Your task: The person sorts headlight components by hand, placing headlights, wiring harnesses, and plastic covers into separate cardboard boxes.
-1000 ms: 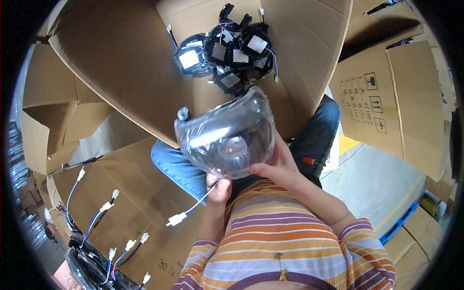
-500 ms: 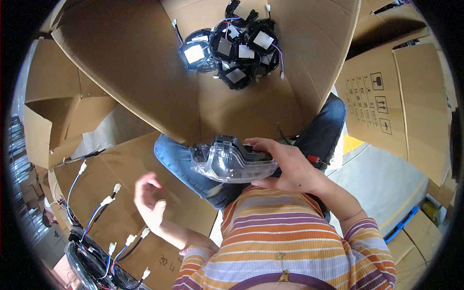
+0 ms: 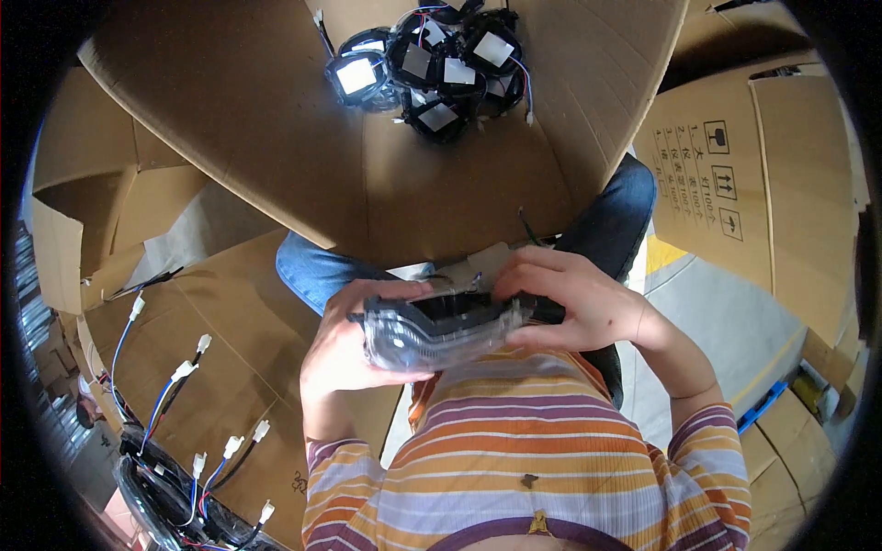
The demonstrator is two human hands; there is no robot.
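In front of my striped shirt I hold a headlight [image 3: 446, 342] with a clear plastic lens and a black housing. My left hand [image 3: 342, 344] is closed round its left end, thumb side up. At its right end my right hand [image 3: 577, 296] grips the black housing, fingers on top and thumb below. The lens faces toward me and downward. Beyond it stands a large open cardboard box [image 3: 441, 197], with a pile of similar black lamp units [image 3: 436, 118] bearing white labels inside.
More lamps [image 3: 152, 491] with white-plugged wires lie at the lower left on a flat cardboard sheet [image 3: 216, 317]. Another open carton [image 3: 92, 174] stands at the left. A printed carton [image 3: 735, 202] is on the right, and a blue object [image 3: 764, 404] lies near the floor there.
My left hand has come in from the left and taken hold of the headlight's left end. The headlight has turned, so more of its black housing shows.
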